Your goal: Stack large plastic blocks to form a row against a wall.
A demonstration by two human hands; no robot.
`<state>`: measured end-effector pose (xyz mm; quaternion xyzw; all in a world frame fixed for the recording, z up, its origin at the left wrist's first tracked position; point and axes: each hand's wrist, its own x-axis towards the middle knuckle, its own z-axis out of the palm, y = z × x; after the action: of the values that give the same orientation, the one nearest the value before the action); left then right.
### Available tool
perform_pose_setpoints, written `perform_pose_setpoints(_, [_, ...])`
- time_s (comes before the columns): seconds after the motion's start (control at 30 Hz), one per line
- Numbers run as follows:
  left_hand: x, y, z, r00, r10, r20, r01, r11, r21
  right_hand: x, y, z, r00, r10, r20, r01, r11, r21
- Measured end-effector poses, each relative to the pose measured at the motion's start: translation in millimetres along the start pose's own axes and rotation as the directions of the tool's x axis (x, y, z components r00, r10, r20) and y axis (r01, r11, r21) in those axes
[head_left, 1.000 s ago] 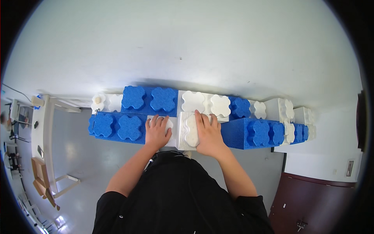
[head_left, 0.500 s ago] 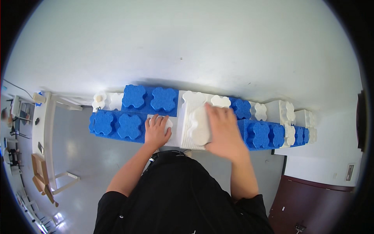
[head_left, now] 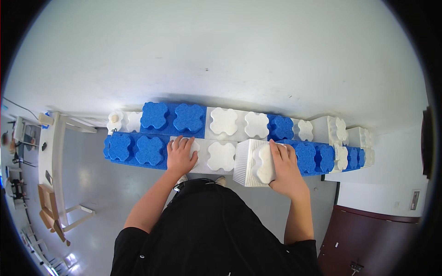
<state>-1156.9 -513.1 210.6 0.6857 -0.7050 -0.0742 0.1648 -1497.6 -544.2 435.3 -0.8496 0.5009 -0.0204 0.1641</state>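
Knobbed white and blue toy building blocks run in two rows along a wall. My right hand [head_left: 287, 168] is closed around a white building block [head_left: 252, 161], with fingers at the far side of its clover-shaped knob and thumb at the near side. This block stands higher than its neighbours and covers part of the blue block [head_left: 306, 158] to its right. My left hand [head_left: 181, 155] lies with fingers spread over the left knob of a white front-row block [head_left: 221, 156], partly hiding that knob.
Behind are a blue block [head_left: 188, 118] and a white block [head_left: 239, 123]. The wall [head_left: 207, 50] rises close behind the rows. A white table [head_left: 53, 152] and an open cardboard box [head_left: 46, 207] are at left; a dark red door [head_left: 373, 244] is at lower right.
My right hand has moved the white block rightward, uncovering the front-row and back-row white knobs. My left hand stays on the same knob.
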Motion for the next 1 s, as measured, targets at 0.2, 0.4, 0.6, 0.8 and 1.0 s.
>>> perform_pose_setpoints(0.2, [0,-1,-1,1.000,0.004,0.005,-0.004,1.000,0.000,-7,7,3,1.000,0.001,-0.016,-0.001,1.000,-0.010])
perform_pose_setpoints(0.4, [0,-1,-1,1.000,0.008,-0.009,-0.008,1.000,0.002,-5,12,13,1.000,-0.003,-0.008,0.003,0.996,-0.087])
perform_pose_setpoints(0.6, [-1,-2,-1,1.000,0.014,-0.019,-0.013,1.000,0.011,6,37,65,1.000,-0.003,0.017,0.005,0.995,-0.098])
perform_pose_setpoints(0.8, [-1,-1,-3,1.000,0.003,-0.014,-0.003,1.000,0.002,19,55,110,0.999,0.019,0.030,-0.016,0.994,-0.111])
perform_pose_setpoints(1.0, [-1,-1,-3,1.000,0.014,-0.023,-0.014,1.000,-0.001,27,68,151,0.995,0.078,0.054,-0.069,0.985,-0.158])
